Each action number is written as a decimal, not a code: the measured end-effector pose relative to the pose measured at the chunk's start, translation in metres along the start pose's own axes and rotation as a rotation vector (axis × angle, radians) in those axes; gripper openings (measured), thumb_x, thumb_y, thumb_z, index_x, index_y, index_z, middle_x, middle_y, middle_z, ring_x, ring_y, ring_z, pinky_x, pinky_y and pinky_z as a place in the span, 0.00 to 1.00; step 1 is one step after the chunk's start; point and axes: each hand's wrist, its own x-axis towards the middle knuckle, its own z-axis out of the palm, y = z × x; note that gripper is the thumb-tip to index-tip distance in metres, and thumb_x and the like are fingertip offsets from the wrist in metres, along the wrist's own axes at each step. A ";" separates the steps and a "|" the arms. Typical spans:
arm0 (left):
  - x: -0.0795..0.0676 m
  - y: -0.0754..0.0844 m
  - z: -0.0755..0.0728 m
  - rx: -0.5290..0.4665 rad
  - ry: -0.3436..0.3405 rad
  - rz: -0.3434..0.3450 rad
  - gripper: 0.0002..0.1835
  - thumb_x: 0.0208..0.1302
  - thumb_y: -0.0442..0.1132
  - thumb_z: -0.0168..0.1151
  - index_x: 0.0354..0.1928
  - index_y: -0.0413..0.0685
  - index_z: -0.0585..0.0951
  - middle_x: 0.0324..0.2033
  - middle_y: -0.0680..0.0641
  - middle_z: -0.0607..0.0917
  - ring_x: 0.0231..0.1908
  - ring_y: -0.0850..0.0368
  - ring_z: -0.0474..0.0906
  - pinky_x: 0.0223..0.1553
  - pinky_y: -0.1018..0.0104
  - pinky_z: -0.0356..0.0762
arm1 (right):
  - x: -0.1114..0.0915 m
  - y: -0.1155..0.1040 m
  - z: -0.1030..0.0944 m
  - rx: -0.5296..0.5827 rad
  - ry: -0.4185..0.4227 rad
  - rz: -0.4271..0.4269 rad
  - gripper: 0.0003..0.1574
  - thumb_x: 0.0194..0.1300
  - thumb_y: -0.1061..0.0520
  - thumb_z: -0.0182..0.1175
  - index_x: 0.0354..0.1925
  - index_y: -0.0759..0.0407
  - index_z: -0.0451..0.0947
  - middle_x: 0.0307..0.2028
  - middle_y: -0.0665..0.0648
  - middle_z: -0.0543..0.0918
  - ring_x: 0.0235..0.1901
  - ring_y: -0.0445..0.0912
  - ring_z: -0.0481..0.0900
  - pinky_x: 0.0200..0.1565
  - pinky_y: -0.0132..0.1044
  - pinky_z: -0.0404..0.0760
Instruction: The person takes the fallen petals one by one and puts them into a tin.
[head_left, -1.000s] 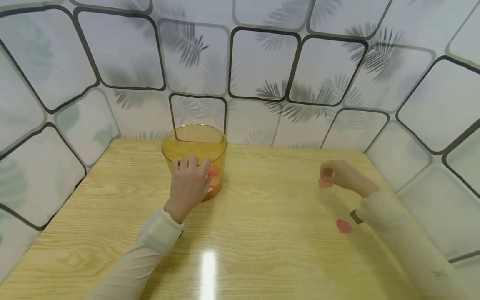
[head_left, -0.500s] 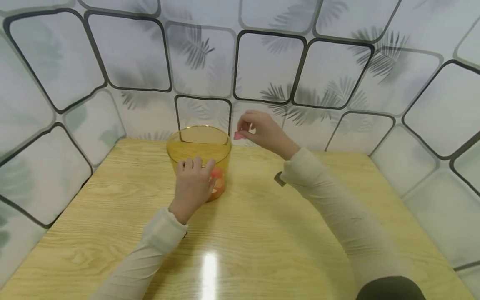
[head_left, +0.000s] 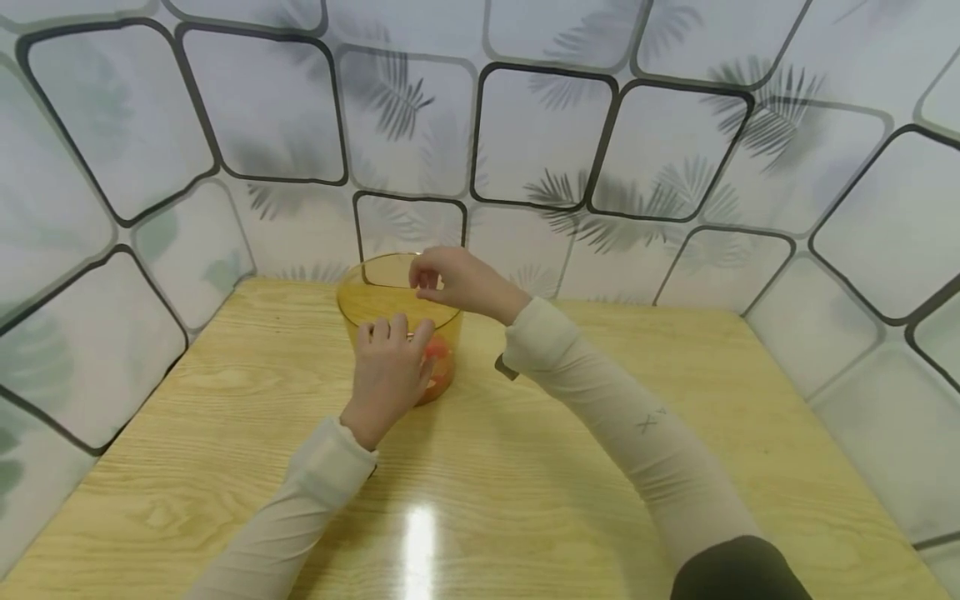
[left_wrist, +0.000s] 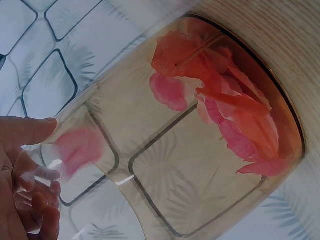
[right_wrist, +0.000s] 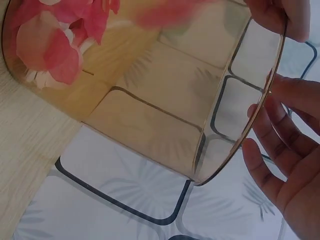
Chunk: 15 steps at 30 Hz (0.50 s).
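Observation:
A transparent amber bucket stands upright on the table. Orange and pink flower petals lie in its bottom. My left hand is at the near side, fingers hooked over the rim and holding it. Above the opening, at the right of the rim, is my right hand; its fingers are loosely bent and nothing shows between them. A blurred pink petal is in mid-air inside the bucket, seen in both wrist views. The left hand hides part of the bucket's front.
The wood-grain table reaches back to a patterned wall close behind the bucket, with more wall on both sides. A dark wrist piece sits under the right cuff. A black rounded shape covers the lower right.
My right hand has lifted a pink petal from the table's right side, carried it left to the bucket and let it go over the opening. The left hand keeps its hold.

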 end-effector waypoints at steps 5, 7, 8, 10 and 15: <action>-0.001 0.000 -0.001 -0.012 0.003 0.003 0.25 0.40 0.48 0.76 0.37 0.48 0.73 0.28 0.42 0.78 0.29 0.44 0.76 0.35 0.54 0.70 | -0.005 0.003 -0.001 -0.011 0.000 0.023 0.04 0.61 0.62 0.60 0.36 0.61 0.78 0.33 0.56 0.81 0.35 0.46 0.78 0.43 0.34 0.76; -0.001 0.000 -0.001 -0.011 -0.001 0.002 0.25 0.40 0.48 0.76 0.37 0.48 0.73 0.28 0.42 0.77 0.29 0.44 0.75 0.35 0.54 0.69 | -0.009 0.004 -0.003 -0.022 0.006 0.030 0.04 0.61 0.61 0.60 0.36 0.61 0.78 0.33 0.56 0.82 0.35 0.46 0.78 0.43 0.34 0.76; -0.001 0.000 -0.001 -0.011 -0.003 0.002 0.25 0.40 0.48 0.77 0.37 0.48 0.73 0.28 0.43 0.77 0.29 0.44 0.75 0.35 0.54 0.69 | -0.012 0.005 -0.004 -0.026 0.009 0.031 0.04 0.62 0.61 0.60 0.36 0.61 0.78 0.34 0.56 0.82 0.35 0.46 0.78 0.43 0.35 0.77; -0.001 0.000 -0.001 -0.008 -0.006 0.003 0.25 0.40 0.48 0.77 0.37 0.48 0.72 0.27 0.43 0.77 0.29 0.44 0.75 0.34 0.54 0.69 | -0.021 0.006 -0.007 -0.034 0.018 0.028 0.05 0.61 0.61 0.60 0.36 0.61 0.79 0.33 0.56 0.82 0.35 0.46 0.78 0.43 0.35 0.77; 0.000 0.001 -0.001 0.006 0.001 0.006 0.25 0.41 0.47 0.76 0.37 0.49 0.72 0.26 0.43 0.77 0.27 0.44 0.74 0.32 0.55 0.68 | -0.061 0.013 -0.017 -0.086 0.034 -0.027 0.04 0.59 0.63 0.61 0.35 0.63 0.78 0.32 0.56 0.80 0.34 0.46 0.77 0.42 0.37 0.76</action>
